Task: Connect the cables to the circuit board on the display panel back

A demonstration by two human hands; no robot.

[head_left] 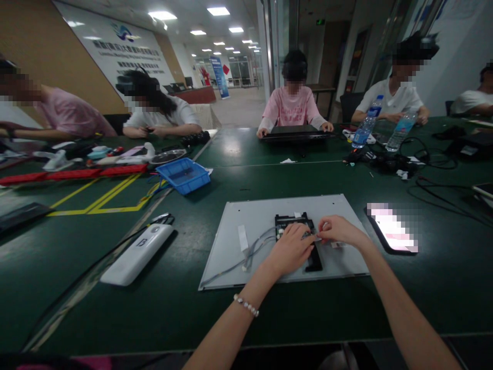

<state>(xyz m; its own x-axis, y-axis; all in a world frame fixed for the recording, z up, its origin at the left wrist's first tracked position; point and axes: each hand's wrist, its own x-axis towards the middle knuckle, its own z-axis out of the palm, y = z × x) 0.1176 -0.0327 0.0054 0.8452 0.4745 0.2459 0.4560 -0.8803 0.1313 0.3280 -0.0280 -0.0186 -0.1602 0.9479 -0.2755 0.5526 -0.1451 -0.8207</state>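
A grey flat panel (269, 210) lies face down on the green table in front of me, with a black circuit board (292, 222) at its middle and thin wires (254, 244) running off to the left. My left hand (290, 252), with a bead bracelet on the wrist, rests on the board with fingers curled. My right hand (339, 229) meets it from the right, fingers pinched on a small silvery strip (315, 237) between the two hands. What the left fingers grip is hidden.
A white power bank (138, 252) with a cable lies to the left, a lit phone (393, 228) to the right. A blue tray (185, 174), red strips (73, 173), water bottles (365, 126) and tangled cables (389, 162) lie farther back. Several people sit around the table.
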